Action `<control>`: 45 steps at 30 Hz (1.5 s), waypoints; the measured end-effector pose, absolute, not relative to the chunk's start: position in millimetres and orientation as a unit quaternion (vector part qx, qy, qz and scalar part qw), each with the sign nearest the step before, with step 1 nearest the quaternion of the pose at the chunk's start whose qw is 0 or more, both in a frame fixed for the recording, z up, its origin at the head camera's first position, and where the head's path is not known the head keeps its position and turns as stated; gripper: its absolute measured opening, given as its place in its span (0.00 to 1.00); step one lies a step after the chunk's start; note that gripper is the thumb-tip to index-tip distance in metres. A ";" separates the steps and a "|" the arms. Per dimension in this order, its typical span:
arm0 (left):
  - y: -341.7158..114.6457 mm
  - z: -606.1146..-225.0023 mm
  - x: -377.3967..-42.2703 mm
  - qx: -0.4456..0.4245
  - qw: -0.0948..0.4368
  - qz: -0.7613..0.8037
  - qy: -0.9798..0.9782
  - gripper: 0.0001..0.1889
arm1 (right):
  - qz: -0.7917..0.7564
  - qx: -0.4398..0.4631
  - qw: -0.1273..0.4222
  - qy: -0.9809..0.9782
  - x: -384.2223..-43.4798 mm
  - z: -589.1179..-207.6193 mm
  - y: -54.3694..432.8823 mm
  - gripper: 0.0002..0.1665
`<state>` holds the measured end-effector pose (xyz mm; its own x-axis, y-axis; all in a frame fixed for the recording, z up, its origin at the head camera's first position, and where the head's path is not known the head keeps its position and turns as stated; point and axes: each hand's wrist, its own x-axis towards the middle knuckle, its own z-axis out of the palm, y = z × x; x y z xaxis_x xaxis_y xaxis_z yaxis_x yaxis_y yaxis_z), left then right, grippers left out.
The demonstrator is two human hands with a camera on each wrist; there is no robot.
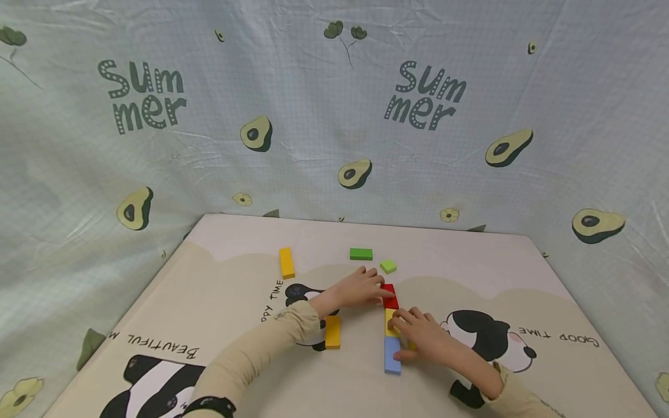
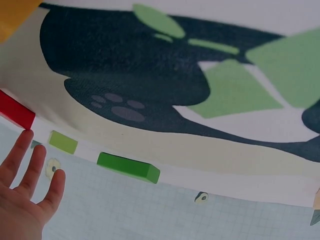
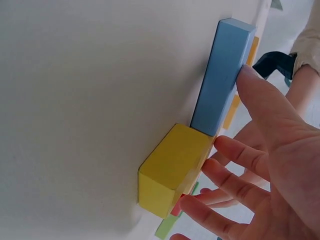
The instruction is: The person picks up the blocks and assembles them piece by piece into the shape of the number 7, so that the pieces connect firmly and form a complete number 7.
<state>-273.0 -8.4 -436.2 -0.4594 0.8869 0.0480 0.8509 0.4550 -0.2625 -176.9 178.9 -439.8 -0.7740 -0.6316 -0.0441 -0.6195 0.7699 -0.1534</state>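
Note:
Near the middle of the table, a red block (image 1: pixel 389 296), a yellow block (image 1: pixel 389 323) and a blue block (image 1: pixel 392 355) lie end to end in a row. My left hand (image 1: pixel 358 288) touches the red block from the left, its fingers fairly straight. From the right, my right hand (image 1: pixel 425 337) reaches over the row. Its thumb rests against the side of the blue block (image 3: pixel 222 77), and its fingertips lie by the yellow. Another yellow block (image 3: pixel 172 170), partly hidden under that hand in the head view, sits against the row's right side.
Beyond the row lie a green block (image 1: pixel 361 254) and a small light-green block (image 1: pixel 388 266). One orange-yellow block (image 1: pixel 287 263) lies at the back left, another orange-yellow block (image 1: pixel 333 332) near my left forearm. A printed curtain (image 1: pixel 303 174) hangs behind the table.

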 end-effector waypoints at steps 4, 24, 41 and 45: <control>-8.8 -436.2 -271.6 -0.516 0.083 0.094 -0.848 0.18 | -0.063 -0.335 0.046 0.939 -177.3 -440.3 179.5 0.31; -4.0 -437.9 -272.3 -0.517 0.066 0.082 -0.849 0.19 | -0.067 -0.336 0.046 0.938 -178.4 -439.4 179.0 0.31; -2.6 -439.7 -273.5 -0.501 0.028 0.015 -0.865 0.19 | -0.054 -0.349 0.029 0.935 -180.7 -440.4 182.3 0.26; -3.8 -441.2 -276.3 -0.491 0.020 0.002 -0.871 0.21 | -0.055 -0.350 0.015 0.935 -183.2 -442.6 183.9 0.27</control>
<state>-276.3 -3.8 -441.2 -0.5162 0.8559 0.0322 0.8557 0.5170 -0.0236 -183.2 183.9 -442.6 -0.7546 -0.6561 0.0110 -0.6529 0.7489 -0.1133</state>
